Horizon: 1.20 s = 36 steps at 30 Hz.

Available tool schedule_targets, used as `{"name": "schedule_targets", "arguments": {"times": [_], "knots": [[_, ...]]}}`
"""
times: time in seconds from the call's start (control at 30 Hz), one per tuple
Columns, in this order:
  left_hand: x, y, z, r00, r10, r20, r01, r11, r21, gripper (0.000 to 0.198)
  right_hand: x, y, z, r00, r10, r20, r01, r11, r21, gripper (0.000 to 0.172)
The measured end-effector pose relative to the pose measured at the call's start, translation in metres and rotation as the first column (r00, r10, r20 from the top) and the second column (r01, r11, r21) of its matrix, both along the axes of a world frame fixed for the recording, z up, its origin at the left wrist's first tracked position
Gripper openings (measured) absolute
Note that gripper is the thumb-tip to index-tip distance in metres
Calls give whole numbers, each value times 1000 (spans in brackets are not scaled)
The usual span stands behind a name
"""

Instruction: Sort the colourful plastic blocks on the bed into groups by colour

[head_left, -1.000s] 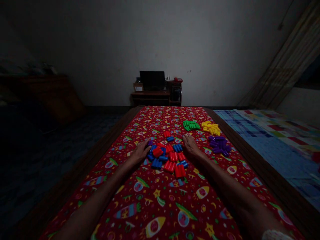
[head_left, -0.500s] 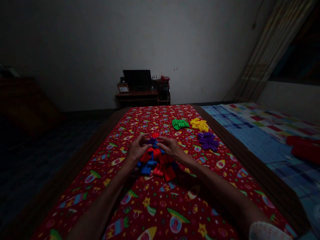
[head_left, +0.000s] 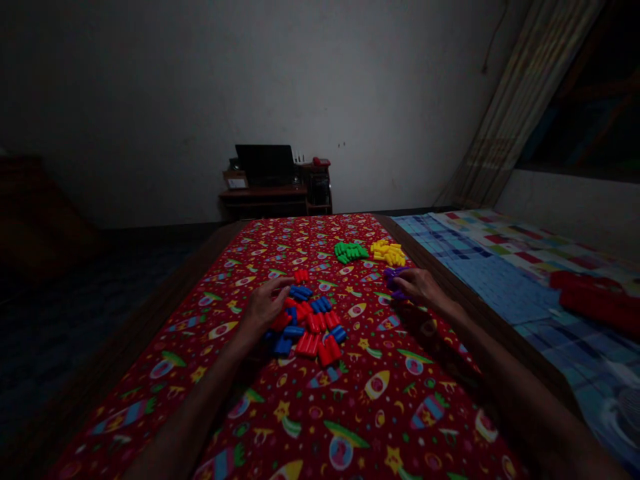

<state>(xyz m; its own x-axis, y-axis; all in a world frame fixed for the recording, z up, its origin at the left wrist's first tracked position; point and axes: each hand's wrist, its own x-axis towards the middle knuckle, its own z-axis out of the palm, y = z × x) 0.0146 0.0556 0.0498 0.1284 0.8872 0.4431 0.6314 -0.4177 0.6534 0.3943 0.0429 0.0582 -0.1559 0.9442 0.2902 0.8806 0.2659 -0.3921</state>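
A mixed heap of red and blue plastic pieces lies on the red patterned cloth. My left hand rests on the heap's left edge, thumb apart from the loosely bent fingers, with nothing seen in it. Farther right is a purple pile. My right hand is down on this pile, its fingertips pinched around a purple piece. Behind it sit a green pile and a yellow pile.
The cloth covers a long wooden-edged table. A checked blue mat lies to the right with a red object on it. A low desk with a dark screen stands at the far wall. A curtain hangs at the right.
Both hands met over the mixed heap half a second ago, at a purple piece. My right hand has since swung right to the purple pile. My left hand stayed at the heap.
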Motion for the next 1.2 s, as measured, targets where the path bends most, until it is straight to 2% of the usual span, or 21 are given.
{"name": "schedule_targets", "arguments": {"times": [0.07, 0.13, 0.2, 0.27, 0.33, 0.43, 0.53, 0.7, 0.77, 0.83, 0.97, 1.0, 1.03, 1.07, 1.13, 1.2], "knots": [[-7, 4, -7, 999, 28, -20, -28, 1000, -12, 33, 14, -1, -3, 992, -89, 88, 94, 994, -50, 34], [-13, 8, -16, 998, 52, -19, -52, 998, -17, 33, 20, -2, -5, 975, -181, 129, 187, 982, -35, 30], [-18, 12, -24, 997, 80, -1, -80, 997, -19, 35, 20, -3, -5, 959, -267, 98, 263, 964, 43, 32], [-25, 15, -33, 993, 119, 19, -119, 993, -27, 38, 12, -2, -5, 960, -281, 22, 277, 954, 113, 34], [-31, 18, -40, 985, 173, 26, -172, 985, -29, 39, -4, 2, -5, 976, -201, -79, 210, 969, 131, 32], [-39, 21, -50, 964, 266, 11, -265, 964, -8, 37, -47, 16, -6, 979, 16, -202, 3, 996, 92, 33], [-45, 20, -59, 946, 323, 10, -323, 946, 3, 36, -104, 42, -8, 940, 233, -250, -222, 972, 71, 32], [-48, 18, -64, 946, 322, 23, -322, 947, -5, 35, -189, 100, -14, 900, 353, -257, -376, 925, -47, 39], [-50, 18, -63, 946, 323, 35, -322, 946, -28, 35, -212, 113, -19, 887, 382, -260, -423, 898, -123, 43], [-51, 18, -63, 945, 323, 57, -321, 946, -42, 36, -227, 114, -26, 862, 428, -271, -482, 857, -181, 49], [-50, 19, -62, 951, 302, 59, -301, 953, -31, 38, -239, 91, -36, 702, 600, -385, -690, 705, -160, 58], [-49, 18, -61, 956, 288, 50, -287, 957, -33, 39, -237, 84, -36, 670, 618, -412, -715, 686, -135, 59], [-48, 18, -60, 963, 268, 40, -266, 963, -42, 39, -233, 79, -35, 663, 613, -429, -712, 693, -110, 58], [-47, 18, -60, 970, 242, 30, -241, 969, -53, 39, -228, 75, -32, 684, 585, -435, -680, 728, -89, 55], [-45, 18, -59, 982, 186, 15, -184, 980, -76, 40, -216, 69, -26, 770, 483, -417, -562, 823, -84, 47], [-43, 18, -59, 991, 132, 1, -132, 987, -96, 41, -204, 62, -21, 847, 415, -332, -477, 869, -130, 39]]}}
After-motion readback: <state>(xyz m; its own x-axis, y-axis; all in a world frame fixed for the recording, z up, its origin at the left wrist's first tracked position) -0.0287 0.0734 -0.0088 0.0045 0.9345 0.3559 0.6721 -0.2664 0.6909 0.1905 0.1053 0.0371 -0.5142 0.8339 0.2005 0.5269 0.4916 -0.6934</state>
